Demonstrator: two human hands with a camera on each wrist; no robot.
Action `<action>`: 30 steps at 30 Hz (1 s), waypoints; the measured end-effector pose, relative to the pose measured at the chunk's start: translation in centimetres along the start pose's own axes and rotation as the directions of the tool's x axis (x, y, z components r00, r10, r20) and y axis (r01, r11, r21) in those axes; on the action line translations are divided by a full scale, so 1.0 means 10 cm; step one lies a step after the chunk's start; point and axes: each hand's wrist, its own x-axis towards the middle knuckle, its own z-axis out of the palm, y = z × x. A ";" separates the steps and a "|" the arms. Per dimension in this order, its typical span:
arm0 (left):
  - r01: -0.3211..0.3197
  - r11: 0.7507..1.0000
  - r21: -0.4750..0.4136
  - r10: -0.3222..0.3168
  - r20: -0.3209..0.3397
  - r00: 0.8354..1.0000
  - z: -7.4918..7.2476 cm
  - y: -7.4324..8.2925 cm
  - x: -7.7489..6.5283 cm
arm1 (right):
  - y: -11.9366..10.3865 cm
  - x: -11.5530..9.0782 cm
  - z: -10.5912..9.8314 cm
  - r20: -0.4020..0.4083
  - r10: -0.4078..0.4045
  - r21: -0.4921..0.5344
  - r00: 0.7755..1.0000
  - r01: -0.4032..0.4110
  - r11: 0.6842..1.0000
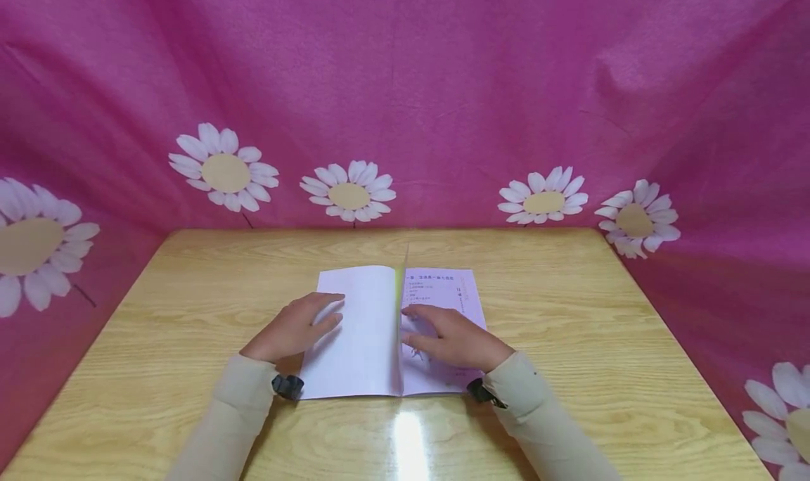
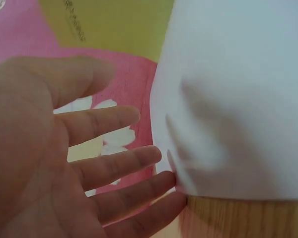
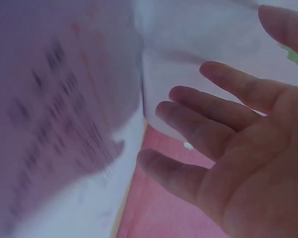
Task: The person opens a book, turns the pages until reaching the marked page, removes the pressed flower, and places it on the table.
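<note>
An open booklet lies on the table, its blank white left page (image 1: 357,333) flat and its printed right page (image 1: 471,302) pale purple. Between them one leaf (image 1: 401,273) stands nearly upright, seen almost edge-on. My left hand (image 1: 296,326) is over the outer part of the left page, thumb and fingers apart and holding nothing. In the left wrist view its outstretched fingers (image 2: 116,161) overlap the white page edge. Over the right page, my right hand (image 1: 454,337) reaches toward the standing leaf with fingertips right beside it. Its fingers (image 3: 198,129) are loosely extended in the right wrist view.
The wooden table (image 1: 569,291) surrounds the booklet. Behind and on both sides hangs a magenta curtain (image 1: 405,101) printed with large white daisies. Dark wrist cameras sit at both sleeve cuffs. A bright reflection (image 1: 410,442) falls on the table's near part.
</note>
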 end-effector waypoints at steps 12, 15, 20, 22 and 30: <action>0.082 0.984 -0.158 -0.086 -0.019 0.996 -0.09 -0.12 0.00 | -0.10 0.05 0.26 0.124 0.066 -0.128 0.990 -0.050 0.990; 0.115 0.978 -0.177 -0.121 -0.024 0.992 -0.12 -0.12 0.00 | -0.13 0.05 0.31 0.108 0.113 -0.186 0.988 -0.091 0.978; 0.101 0.983 -0.155 -0.117 -0.094 0.989 -0.15 -0.12 0.01 | -0.15 0.08 0.37 0.064 0.129 -0.246 0.990 -0.110 0.963; 0.086 0.986 -0.141 -0.104 -0.125 0.987 -0.15 -0.12 0.02 | -0.16 0.10 0.39 0.055 0.124 -0.266 0.991 -0.105 0.958; 0.112 0.984 -0.140 -0.134 -0.156 0.979 -0.20 -0.08 0.00 | -0.21 0.16 0.42 0.080 0.186 -0.343 0.979 -0.148 0.928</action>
